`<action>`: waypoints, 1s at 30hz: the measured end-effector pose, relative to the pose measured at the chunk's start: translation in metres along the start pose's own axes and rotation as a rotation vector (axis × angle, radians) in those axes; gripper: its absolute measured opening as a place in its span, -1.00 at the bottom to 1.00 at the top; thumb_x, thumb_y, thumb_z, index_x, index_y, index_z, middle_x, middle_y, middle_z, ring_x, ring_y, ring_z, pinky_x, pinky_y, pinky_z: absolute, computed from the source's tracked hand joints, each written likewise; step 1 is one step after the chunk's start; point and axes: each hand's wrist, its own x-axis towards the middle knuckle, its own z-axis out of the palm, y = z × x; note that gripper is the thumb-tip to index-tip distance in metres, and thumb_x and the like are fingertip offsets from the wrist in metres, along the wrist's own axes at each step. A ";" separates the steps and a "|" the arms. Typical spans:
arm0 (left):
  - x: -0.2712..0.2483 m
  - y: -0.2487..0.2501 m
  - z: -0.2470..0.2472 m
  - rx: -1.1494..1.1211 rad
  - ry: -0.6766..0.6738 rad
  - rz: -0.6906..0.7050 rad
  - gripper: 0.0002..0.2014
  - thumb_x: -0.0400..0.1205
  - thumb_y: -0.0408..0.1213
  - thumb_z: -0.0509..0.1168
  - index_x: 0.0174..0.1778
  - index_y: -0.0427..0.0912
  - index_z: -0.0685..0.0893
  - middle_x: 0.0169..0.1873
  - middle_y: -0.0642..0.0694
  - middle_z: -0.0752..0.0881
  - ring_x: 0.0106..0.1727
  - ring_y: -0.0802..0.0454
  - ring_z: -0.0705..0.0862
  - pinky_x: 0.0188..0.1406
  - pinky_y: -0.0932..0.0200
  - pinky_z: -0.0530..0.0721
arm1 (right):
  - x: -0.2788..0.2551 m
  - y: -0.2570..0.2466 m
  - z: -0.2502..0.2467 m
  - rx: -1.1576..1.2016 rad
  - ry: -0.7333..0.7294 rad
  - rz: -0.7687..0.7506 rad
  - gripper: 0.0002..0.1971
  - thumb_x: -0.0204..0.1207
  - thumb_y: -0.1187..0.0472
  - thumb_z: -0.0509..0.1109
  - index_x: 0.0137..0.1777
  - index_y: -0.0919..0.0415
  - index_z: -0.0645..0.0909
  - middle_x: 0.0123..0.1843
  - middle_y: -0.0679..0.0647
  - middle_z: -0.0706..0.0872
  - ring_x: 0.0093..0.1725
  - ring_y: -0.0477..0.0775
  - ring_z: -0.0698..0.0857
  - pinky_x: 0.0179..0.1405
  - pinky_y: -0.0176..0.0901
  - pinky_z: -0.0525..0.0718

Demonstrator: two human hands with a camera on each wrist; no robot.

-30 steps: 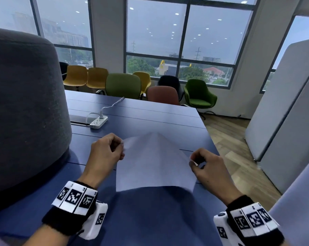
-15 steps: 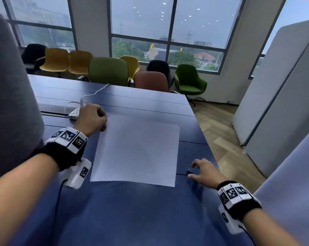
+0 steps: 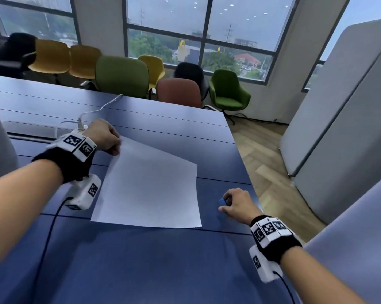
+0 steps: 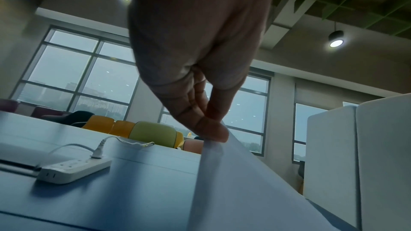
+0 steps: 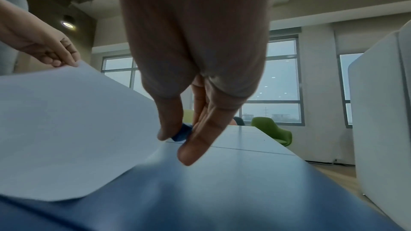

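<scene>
Paper [image 3: 150, 185] corner's up off the table [image 3: 141, 270] now, left hand [image 3: 103, 136] pinching it. Right hand [image 3: 237, 204] pinches a small blue thing [image 3: 222, 202].

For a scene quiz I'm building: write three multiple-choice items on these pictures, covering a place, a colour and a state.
1. Relative to the paper sheet, the small blue object lies: A. left B. right C. on top
2. The power strip is: A. white B. black C. red
3. The left hand: A. lies flat on the sheet B. pinches its lifted corner C. touches nothing
Answers: B, the right hand holds it beside the sheet's right edge; A, its casing is white; B, fingers grip the raised corner.
</scene>
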 end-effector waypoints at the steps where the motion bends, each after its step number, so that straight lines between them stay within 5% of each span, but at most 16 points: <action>1: 0.008 0.000 0.007 0.002 -0.016 -0.010 -0.83 0.52 -0.76 0.25 -0.36 -0.53 0.62 -0.75 -0.18 0.62 -0.75 0.03 0.63 -0.64 0.17 0.71 | 0.009 -0.001 -0.001 0.002 -0.002 0.001 -0.73 0.33 0.13 0.60 -0.05 0.22 0.68 -0.19 0.04 0.70 -0.18 0.03 0.69 -0.19 -0.23 0.62; 8: 0.064 -0.022 0.062 0.084 -0.048 -0.110 -0.78 0.42 -0.74 0.37 -0.50 -0.42 0.68 -0.67 -0.28 0.66 -0.68 -0.10 0.68 -0.52 -0.20 0.75 | 0.062 0.005 0.015 -0.030 -0.063 0.036 -0.65 0.40 0.00 0.57 0.08 0.02 0.51 -0.10 -0.04 0.64 -0.05 0.06 0.67 0.00 -0.07 0.66; 12: 0.074 -0.040 0.089 0.209 -0.057 -0.126 -0.84 0.37 -0.71 0.35 -0.30 -0.47 0.80 -0.39 -0.38 0.78 -0.36 -0.27 0.81 -0.27 -0.26 0.81 | 0.073 0.019 0.026 -0.022 -0.107 0.055 -0.65 0.40 0.02 0.58 0.03 -0.02 0.47 -0.10 -0.06 0.58 -0.04 0.03 0.59 0.03 -0.14 0.59; 17: 0.086 -0.059 0.104 0.267 -0.059 -0.154 -0.80 0.51 -0.69 0.24 -0.14 -0.49 0.78 -0.25 -0.41 0.78 -0.48 -0.22 0.74 -0.60 -0.12 0.74 | 0.078 0.026 0.025 -0.008 -0.096 0.036 -0.65 0.39 0.05 0.59 0.04 -0.01 0.50 -0.26 -0.21 0.48 -0.19 -0.07 0.54 -0.10 -0.26 0.45; 25: 0.075 -0.076 0.088 0.399 -0.145 -0.069 -0.92 0.56 -0.50 0.35 -0.08 -0.43 0.68 -0.12 -0.41 0.78 -0.20 -0.32 0.81 -0.13 -0.19 0.81 | 0.070 0.032 0.023 0.084 -0.070 0.096 -0.48 0.36 -0.04 0.60 0.25 0.07 0.51 -0.19 -0.03 0.61 -0.17 -0.07 0.61 -0.10 -0.27 0.48; 30: 0.005 -0.106 0.047 0.741 -0.255 0.097 -0.55 0.67 0.03 0.29 0.21 -0.34 0.62 0.24 -0.28 0.62 0.31 -0.24 0.59 0.27 0.00 0.55 | 0.027 0.023 0.009 0.080 -0.109 0.115 -0.41 0.48 -0.09 0.47 0.44 0.09 0.42 0.05 0.08 0.67 0.02 0.05 0.65 0.01 -0.18 0.54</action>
